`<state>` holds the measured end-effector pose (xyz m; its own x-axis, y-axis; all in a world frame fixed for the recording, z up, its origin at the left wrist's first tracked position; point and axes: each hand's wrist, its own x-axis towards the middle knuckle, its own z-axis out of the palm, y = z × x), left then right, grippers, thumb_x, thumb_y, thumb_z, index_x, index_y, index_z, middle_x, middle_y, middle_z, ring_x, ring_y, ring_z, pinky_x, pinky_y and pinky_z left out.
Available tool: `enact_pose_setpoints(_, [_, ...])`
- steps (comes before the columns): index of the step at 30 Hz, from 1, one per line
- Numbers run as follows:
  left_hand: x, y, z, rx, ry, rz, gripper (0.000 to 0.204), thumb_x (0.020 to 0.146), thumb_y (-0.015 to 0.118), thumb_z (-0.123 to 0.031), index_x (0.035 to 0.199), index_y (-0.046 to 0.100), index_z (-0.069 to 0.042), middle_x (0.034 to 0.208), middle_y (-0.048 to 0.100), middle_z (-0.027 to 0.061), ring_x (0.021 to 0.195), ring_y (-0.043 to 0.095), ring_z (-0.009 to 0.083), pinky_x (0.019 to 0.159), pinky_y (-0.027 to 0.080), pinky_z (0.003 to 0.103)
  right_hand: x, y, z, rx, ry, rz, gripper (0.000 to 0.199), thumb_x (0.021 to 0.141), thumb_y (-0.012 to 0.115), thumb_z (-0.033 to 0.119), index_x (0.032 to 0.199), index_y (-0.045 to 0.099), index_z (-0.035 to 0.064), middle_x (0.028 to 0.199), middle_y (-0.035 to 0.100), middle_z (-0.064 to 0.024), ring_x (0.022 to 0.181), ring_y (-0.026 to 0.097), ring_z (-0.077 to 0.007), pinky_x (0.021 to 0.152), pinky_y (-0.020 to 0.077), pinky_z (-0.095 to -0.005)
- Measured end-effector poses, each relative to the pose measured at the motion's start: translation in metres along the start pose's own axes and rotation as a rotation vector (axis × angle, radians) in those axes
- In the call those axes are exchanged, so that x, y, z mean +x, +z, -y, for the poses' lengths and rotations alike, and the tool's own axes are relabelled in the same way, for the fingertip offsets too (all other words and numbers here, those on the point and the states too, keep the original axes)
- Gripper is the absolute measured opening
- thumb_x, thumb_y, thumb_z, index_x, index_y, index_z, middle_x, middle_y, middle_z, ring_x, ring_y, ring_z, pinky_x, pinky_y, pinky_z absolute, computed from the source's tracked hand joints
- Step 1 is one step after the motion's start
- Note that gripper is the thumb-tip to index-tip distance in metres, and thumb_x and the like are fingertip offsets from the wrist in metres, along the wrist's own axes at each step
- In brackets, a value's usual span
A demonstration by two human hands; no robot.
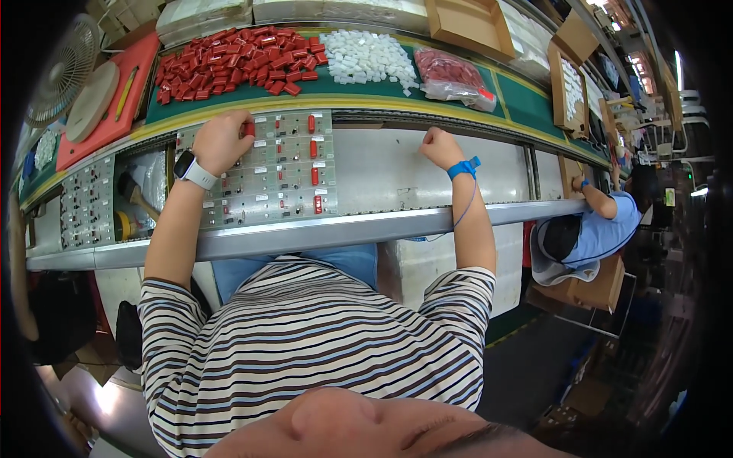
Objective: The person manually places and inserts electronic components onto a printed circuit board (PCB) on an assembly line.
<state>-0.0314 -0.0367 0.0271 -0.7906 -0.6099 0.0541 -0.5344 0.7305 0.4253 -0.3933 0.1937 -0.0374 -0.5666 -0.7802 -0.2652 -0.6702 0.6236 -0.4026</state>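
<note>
Left hand (222, 140) fingers pinch a red component (249, 129) on the circuit board panel (263, 172); mounted ones stand long axis front-to-back. Right hand (440, 146) is fisted, holding nothing visible. Bagged red parts (450, 75) lie behind.

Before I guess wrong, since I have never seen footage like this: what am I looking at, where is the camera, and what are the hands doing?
The one picture comes from a wide fisheye camera on a person's head, looking down, so straight edges bend. The striped shirt is the wearer's own. The left hand presses a small red block onto a grey circuit board that already carries several red parts. The right hand, with a blue wrist strap, rests closed on the bare conveyor; whether it holds anything is hidden. Beyond lie a pile of red blocks and white parts. Another worker sits to the right.
</note>
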Motion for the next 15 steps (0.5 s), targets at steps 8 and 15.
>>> enact_pose_setpoints(8, [0.0, 0.001, -0.001, 0.029, 0.019, -0.023, 0.018, 0.071, 0.061, -0.012, 0.088, 0.06, -0.004, 0.081, 0.062, 0.0122, 0.075, 0.06, 0.0313, 0.067, 0.048, 0.04, -0.027, -0.012, 0.072, 0.335, -0.325, -0.315, 0.012, 0.074, 0.059, 0.014, 0.079, 0.06, 0.003, 0.074, 0.062, -0.0129, 0.066, 0.06, -0.0286, 0.062, 0.0489, -0.0333])
enact_pose_setpoints(15, [0.0, 0.005, 0.002, 0.064, 0.054, -0.043, 0.022, 0.07, 0.062, -0.01, 0.091, 0.06, -0.003, 0.084, 0.062, 0.0143, 0.08, 0.06, 0.0306, 0.07, 0.048, 0.038, -0.036, -0.005, 0.172, 0.341, -0.783, -0.335, 0.008, 0.078, 0.059, 0.007, 0.084, 0.058, 0.0021, 0.077, 0.057, -0.0089, 0.063, 0.058, -0.0192, 0.057, 0.0468, -0.0284])
